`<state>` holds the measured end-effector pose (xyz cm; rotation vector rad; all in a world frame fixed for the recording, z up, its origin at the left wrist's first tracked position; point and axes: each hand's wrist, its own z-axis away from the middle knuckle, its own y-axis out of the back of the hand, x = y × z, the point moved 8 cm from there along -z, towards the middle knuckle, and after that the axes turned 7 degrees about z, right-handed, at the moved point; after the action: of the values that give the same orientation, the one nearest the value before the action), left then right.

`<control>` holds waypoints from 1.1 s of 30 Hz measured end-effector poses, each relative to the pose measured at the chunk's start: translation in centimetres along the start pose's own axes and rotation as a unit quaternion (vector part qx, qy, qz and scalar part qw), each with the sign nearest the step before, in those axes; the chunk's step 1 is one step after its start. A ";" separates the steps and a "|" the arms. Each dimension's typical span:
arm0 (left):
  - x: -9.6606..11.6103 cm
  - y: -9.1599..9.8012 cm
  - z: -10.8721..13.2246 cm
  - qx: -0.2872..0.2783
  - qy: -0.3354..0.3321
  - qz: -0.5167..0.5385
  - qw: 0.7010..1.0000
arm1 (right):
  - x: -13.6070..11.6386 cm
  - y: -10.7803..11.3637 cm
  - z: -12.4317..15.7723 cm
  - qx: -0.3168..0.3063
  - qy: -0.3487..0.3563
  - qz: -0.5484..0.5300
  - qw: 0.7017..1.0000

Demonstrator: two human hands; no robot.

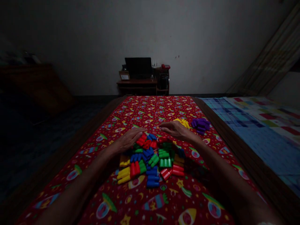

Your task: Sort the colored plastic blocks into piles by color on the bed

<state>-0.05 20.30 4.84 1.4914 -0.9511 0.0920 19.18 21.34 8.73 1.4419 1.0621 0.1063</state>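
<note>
A heap of plastic building blocks in red, blue, green and yellow lies on a red patterned cloth. My left hand rests flat on the heap's far left side, fingers stretched out over red blocks. My right hand lies flat at the heap's far right side, fingers pointing left, held open. Just beyond my right hand sit a small group of yellow blocks and a group of purple blocks, set apart from the heap.
The cloth covers a long table with wooden edges. A checked blue and multicoloured cover lies to the right. A dark desk with a monitor stands against the far wall. The room is dim.
</note>
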 end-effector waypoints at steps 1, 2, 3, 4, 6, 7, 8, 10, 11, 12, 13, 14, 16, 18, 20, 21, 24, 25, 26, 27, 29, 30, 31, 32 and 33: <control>0.0 0.7 1.4 0.020 -0.001 -0.014 1.000 | 0.6 0.5 1.3 -0.007 -0.015 0.011 1.000; -0.3 1.3 3.0 0.037 0.004 -0.028 0.999 | 1.1 0.8 2.9 -0.020 -0.027 0.023 0.999; -0.8 1.5 4.6 0.046 0.014 -0.041 0.998 | 1.5 0.9 4.7 -0.037 -0.037 0.035 0.998; -1.5 1.6 6.1 0.060 0.027 -0.054 0.996 | 1.9 0.7 6.5 -0.054 -0.043 0.046 0.997; -3.0 0.8 8.8 0.065 0.050 -0.065 0.995 | 2.1 -0.6 10.1 -0.090 -0.046 0.057 0.993; -3.5 0.0 9.8 0.061 0.058 -0.065 0.994 | 2.1 -1.4 11.6 -0.098 -0.048 0.066 0.992; -3.8 -0.9 10.4 0.055 0.063 -0.063 0.994 | 2.0 -2.2 12.6 -0.092 -0.053 0.079 0.991; -3.6 -2.6 10.8 0.051 0.072 -0.052 0.995 | 1.6 -3.7 13.7 -0.055 -0.058 0.108 0.991; -3.1 -3.3 10.6 0.054 0.075 -0.042 0.995 | 1.2 -4.3 13.7 -0.035 -0.056 0.117 0.991; -2.4 -3.9 10.2 0.059 0.075 -0.028 0.995 | 0.7 -4.9 13.4 -0.018 -0.049 0.120 0.991; -1.5 -4.4 9.7 0.064 0.072 -0.013 0.995 | 0.3 -5.3 13.0 -0.007 -0.038 0.117 0.992; -0.5 -4.8 9.1 0.069 0.065 0.002 0.996 | -0.2 -5.7 12.4 0.001 -0.025 0.111 0.993; 1.3 -5.4 7.9 0.080 0.048 0.021 0.995 | -0.9 -6.0 11.1 0.027 -0.004 0.094 0.995; 2.4 -5.7 6.8 0.094 0.033 0.030 0.995 | -1.3 -5.9 10.2 0.055 0.013 0.077 0.995; 2.8 -5.7 6.3 0.117 0.023 0.033 0.992 | -1.5 -5.8 9.8 0.077 0.025 0.067 0.994; 2.7 -5.5 6.3 0.131 0.018 0.034 0.991 | -1.5 -5.7 9.8 0.083 0.027 0.066 0.994; 2.3 -4.4 7.3 0.176 0.009 0.013 0.984 | -0.9 -5.2 9.8 0.096 0.010 0.073 0.993; 2.2 -3.9 7.9 0.186 0.007 -0.002 0.982 | -0.6 -4.8 9.7 0.099 0.000 0.076 0.992; 2.1 -3.5 8.6 0.191 0.006 -0.020 0.981 | -0.3 -4.4 9.5 0.103 -0.009 0.076 0.992; 2.1 -3.1 9.3 0.190 0.006 -0.038 0.981 | -0.1 -3.9 9.2 0.106 -0.018 0.074 0.991; 2.1 -2.7 10.8 0.167 0.008 -0.067 0.984 | 0.3 -2.9 8.3 0.107 -0.032 0.054 0.992; 2.1 -2.8 11.5 0.146 0.009 -0.074 0.986 | 0.6 -2.4 7.6 0.109 -0.038 0.037 0.993; 2.2 -3.0 12.1 0.124 0.007 -0.076 0.989 | 0.9 -1.9 7.0 0.118 -0.046 0.020 0.992; 2.2 -3.3 12.6 0.107 0.006 -0.075 0.991 | 1.3 -1.2 6.4 0.136 -0.055 0.006 0.989; 2.3 -3.5 12.9 0.096 0.007 -0.072 0.993 | 1.9 -0.5 5.8 0.163 -0.066 -0.001 0.984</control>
<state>-2.60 7.54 0.83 1.7300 -0.8379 0.0907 23.71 18.13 6.06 1.7161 1.0016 -0.1705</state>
